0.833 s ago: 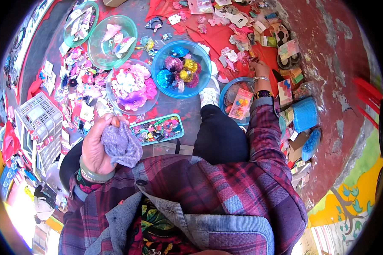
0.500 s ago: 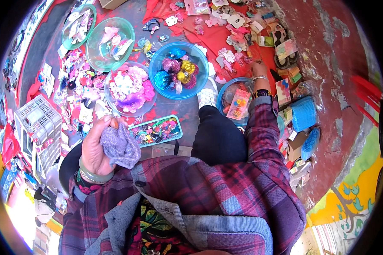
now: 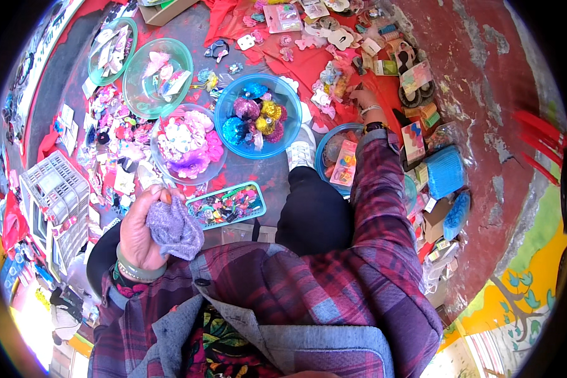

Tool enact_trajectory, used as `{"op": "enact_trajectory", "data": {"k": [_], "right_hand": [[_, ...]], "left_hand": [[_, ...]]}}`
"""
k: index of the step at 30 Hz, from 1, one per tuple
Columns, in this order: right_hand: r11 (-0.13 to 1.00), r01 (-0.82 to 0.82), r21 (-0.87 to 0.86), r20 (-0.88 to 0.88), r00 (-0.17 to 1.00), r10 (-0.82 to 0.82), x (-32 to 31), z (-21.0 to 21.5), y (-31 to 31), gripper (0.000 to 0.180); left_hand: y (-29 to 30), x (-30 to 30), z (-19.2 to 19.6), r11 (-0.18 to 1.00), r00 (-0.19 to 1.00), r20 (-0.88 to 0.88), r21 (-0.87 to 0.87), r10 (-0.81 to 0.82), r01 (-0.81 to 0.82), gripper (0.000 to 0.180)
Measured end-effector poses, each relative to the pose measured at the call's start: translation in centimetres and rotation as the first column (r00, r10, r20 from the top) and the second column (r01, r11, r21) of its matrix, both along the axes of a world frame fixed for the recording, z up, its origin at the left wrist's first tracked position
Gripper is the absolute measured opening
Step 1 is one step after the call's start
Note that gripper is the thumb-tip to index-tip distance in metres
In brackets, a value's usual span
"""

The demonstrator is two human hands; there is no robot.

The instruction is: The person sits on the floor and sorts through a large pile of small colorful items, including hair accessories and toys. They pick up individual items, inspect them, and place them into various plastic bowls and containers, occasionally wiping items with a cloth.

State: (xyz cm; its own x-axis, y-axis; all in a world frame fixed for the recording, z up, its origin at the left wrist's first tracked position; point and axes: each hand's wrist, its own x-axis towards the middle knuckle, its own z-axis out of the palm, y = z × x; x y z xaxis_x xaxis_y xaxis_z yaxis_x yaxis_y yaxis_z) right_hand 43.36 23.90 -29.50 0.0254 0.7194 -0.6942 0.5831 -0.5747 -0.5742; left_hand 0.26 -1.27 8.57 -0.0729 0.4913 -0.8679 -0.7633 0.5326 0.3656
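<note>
A crumpled greyish-purple cloth (image 3: 175,230) hangs from my left hand (image 3: 140,236), whose fingers are closed round its upper edge. My right arm reaches out over the red cloth (image 3: 387,88), where small hair accessories on cards lie. The fingers of my right hand (image 3: 365,98) are bent down beside a pink and orange bunch of accessories (image 3: 339,86); what they hold is too small to make out. Nearer me, below that forearm, stands a blue basin (image 3: 324,165) with a pack of colourful pieces (image 3: 344,162) in it.
A blue bowl (image 3: 225,142) of glittery pom-poms, a clear bowl (image 3: 157,167) of pink hair ties and a green bowl (image 3: 128,101) stand ahead. A turquoise tray (image 3: 262,200) of small clips lies before my lap. A grey crate (image 3: 57,183) is left, blue packets (image 3: 446,173) right.
My right hand has moved left and slightly nearer the bunch of accessories. My left hand still holds the cloth. The whole view has shifted a little.
</note>
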Motion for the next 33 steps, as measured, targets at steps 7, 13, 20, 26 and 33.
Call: {"op": "enact_trajectory", "data": {"k": [7,13,20,26,33], "right_hand": [[0.981,0.049,0.189,0.402,0.907,-0.123,0.4,0.6,0.4,0.028],[0.974,0.106,-0.198,0.419,0.908,-0.014,-4.2,1.3,1.6,0.033],[0.994,0.084,0.075,0.221,0.970,-0.099,-2.5,3.1,1.2,0.027],[0.992,-0.043,-0.121,-0.091,0.995,0.032,1.2,12.8,-3.6,0.025],[0.739,-0.527,-0.419,-0.039,0.824,0.566,3.9,14.5,-10.6,0.032]], "left_hand": [[0.1,0.2,-0.1,1.000,1.000,0.002,0.011,-0.013,0.013,0.020],[0.3,0.2,-0.2,0.999,0.999,-0.002,0.007,-0.033,0.033,0.021],[-0.3,-0.1,0.0,1.000,1.000,-0.011,-0.006,0.010,-0.010,0.021],[-0.3,-0.3,-0.1,1.000,1.000,0.001,0.019,0.002,-0.002,0.020],[-0.4,-0.5,0.0,1.000,1.000,-0.013,0.013,0.017,-0.017,0.021]]}}
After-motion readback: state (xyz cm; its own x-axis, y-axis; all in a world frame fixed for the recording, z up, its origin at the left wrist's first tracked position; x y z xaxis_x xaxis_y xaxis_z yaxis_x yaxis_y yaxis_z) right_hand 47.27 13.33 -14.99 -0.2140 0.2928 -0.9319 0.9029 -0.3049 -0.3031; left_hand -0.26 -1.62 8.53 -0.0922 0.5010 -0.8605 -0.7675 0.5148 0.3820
